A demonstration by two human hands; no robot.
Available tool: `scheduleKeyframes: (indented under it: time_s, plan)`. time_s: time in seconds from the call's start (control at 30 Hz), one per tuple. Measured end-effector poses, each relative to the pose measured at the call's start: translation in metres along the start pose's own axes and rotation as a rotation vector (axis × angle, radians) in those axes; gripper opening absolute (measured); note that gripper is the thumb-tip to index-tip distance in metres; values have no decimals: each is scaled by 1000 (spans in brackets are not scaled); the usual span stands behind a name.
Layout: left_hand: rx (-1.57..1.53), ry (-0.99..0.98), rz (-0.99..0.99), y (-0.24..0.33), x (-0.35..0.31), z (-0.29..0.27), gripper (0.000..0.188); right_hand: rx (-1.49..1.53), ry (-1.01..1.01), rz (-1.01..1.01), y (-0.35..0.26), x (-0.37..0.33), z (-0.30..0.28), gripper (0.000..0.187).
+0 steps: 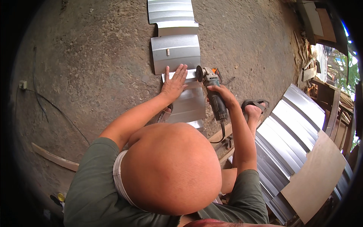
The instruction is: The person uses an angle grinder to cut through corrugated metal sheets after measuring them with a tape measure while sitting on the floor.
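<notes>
A long ribbed strip of silvery sheet metal [176, 55] lies on the rough floor, running from the top centre down toward my body. My left hand [175, 83] rests flat on it, fingers spread. Beside the strip's right edge, my right hand [224, 94] grips an angle grinder [217, 105] around its dark body. The grinder's cutting disc [199, 73] stands upright at that edge; whether it touches the metal I cannot tell. A small pale cylindrical piece [168, 52] sits on the strip beyond my left fingertips. The grinder's cord [223, 130] trails back toward me.
On the right, ribbed metal sheets [287, 130] lie partly under a tan board [315, 176]. My sandalled foot [253, 109] is right of the grinder. Wood scraps [300, 56] line the far right. At left are a dark cable [56, 109], a small box [23, 85] and a wooden strip [55, 157].
</notes>
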State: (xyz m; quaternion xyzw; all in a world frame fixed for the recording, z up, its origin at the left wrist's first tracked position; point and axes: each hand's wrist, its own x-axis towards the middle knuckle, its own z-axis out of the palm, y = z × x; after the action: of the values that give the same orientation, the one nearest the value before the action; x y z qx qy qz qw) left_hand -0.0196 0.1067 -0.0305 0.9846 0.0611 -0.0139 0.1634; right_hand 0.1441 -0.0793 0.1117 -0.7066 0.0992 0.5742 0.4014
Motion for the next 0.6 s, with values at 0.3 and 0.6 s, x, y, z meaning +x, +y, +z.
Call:
scheduleKeyframes:
  time_s: [0.3,0.6]
  plan:
    - [-25,1,-7,0,0,-1,75,-21,-15,-3,3,8,-5,48]
    - [-11,9,-5,0,-1,-2,75,-24,8,-2,3,6,-3,48]
